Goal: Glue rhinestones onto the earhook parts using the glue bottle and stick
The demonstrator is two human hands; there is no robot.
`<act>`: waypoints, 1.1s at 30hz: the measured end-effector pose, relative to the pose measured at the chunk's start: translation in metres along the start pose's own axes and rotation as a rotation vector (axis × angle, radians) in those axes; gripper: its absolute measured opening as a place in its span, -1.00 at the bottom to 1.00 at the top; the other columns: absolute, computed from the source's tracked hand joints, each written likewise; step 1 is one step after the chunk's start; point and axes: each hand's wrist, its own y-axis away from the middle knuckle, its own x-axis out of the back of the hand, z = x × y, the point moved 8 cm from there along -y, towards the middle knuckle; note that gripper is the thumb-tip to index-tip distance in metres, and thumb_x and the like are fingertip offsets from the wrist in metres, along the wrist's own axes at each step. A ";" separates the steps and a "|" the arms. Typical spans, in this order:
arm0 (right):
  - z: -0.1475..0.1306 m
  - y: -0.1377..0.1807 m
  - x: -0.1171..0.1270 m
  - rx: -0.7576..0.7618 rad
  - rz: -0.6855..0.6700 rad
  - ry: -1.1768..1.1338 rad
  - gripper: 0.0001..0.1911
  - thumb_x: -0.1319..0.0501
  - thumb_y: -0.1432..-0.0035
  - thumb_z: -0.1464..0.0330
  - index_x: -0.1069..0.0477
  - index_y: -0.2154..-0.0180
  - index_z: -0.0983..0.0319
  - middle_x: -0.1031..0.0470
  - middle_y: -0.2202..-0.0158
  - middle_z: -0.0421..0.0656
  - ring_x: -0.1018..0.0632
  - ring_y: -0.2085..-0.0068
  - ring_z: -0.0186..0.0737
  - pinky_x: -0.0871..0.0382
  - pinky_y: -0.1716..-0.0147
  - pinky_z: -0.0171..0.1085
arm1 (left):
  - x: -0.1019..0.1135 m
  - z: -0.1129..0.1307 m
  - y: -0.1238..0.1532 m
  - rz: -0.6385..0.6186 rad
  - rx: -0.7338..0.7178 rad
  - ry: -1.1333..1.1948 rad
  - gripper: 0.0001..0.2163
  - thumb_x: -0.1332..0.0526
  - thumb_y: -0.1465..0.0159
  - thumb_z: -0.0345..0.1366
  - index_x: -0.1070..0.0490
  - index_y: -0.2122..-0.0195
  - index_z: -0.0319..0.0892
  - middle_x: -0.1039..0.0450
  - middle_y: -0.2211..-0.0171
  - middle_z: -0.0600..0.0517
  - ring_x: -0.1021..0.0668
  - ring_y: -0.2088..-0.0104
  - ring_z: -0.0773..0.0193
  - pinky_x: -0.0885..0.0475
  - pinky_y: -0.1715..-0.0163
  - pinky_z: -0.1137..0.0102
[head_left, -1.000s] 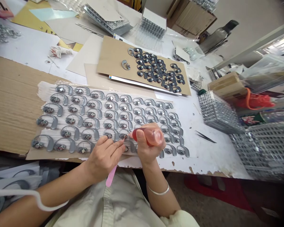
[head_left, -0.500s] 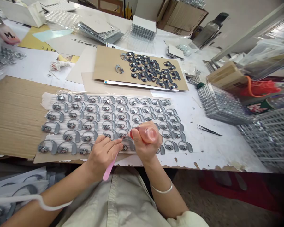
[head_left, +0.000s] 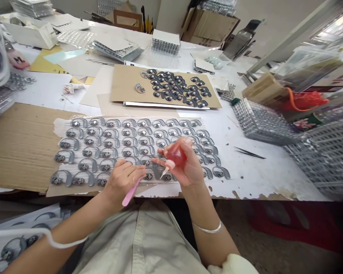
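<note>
My left hand (head_left: 124, 178) is closed on pink tweezers (head_left: 130, 193), whose tips reach a small grey hook-shaped part (head_left: 145, 161) in the rows. In my right hand (head_left: 190, 165) is a squeeze bottle (head_left: 177, 152) of red liquid, with a pale thin nozzle (head_left: 165, 172) pointing down and left above the front row. Both hands are over a sheet (head_left: 58, 127) with a whitish ribbed surface, which carries rows of these grey curved parts, each with a shiny round piece at one end. My right hand and the bottle hide some of them.
Behind the rows, a brown cardboard sheet (head_left: 122, 83) bears a cluster of dark hook-shaped parts (head_left: 175, 85). Black tweezers (head_left: 249, 152) lie to the right, near stacked grey trays (head_left: 267, 120). Corrugated cardboard (head_left: 20, 148) covers the left of the table.
My right hand has turned and shifted slightly right, so the bottle's nozzle now shows, pointing down. My left hand stays near the same part with the tweezers. The view has shifted slightly.
</note>
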 end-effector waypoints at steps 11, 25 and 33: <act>0.015 -0.015 -0.005 -0.042 -0.077 0.062 -0.62 -0.36 0.13 0.09 -0.27 0.41 0.16 -0.42 0.51 -0.30 -0.57 0.37 -0.19 -0.56 0.33 -0.05 | 0.002 0.002 -0.006 -0.034 0.005 -0.001 -0.92 -0.13 -0.30 -0.48 -0.39 0.25 -0.23 -0.58 0.25 -0.06 -0.52 0.41 0.30 -0.24 0.34 0.34; -0.020 0.041 0.001 1.096 0.176 0.762 -0.85 -0.31 0.00 0.32 -0.37 0.37 0.20 -0.40 0.43 -0.18 -0.49 0.43 -0.23 -0.47 0.38 -0.14 | 0.002 -0.002 -0.004 -0.025 0.009 0.008 -0.92 -0.15 -0.28 -0.49 -0.38 0.27 -0.21 -0.57 0.27 0.01 -0.48 0.44 0.33 -0.25 0.31 0.33; -0.021 0.039 -0.007 1.149 0.155 0.895 -0.84 -0.30 -0.01 0.33 -0.37 0.35 0.21 -0.40 0.41 -0.18 -0.48 0.42 -0.25 -0.46 0.39 -0.19 | -0.001 -0.005 0.000 -0.019 0.008 0.026 -0.90 -0.16 -0.27 -0.48 -0.38 0.22 -0.20 -0.56 0.28 -0.02 -0.50 0.42 0.32 -0.26 0.30 0.32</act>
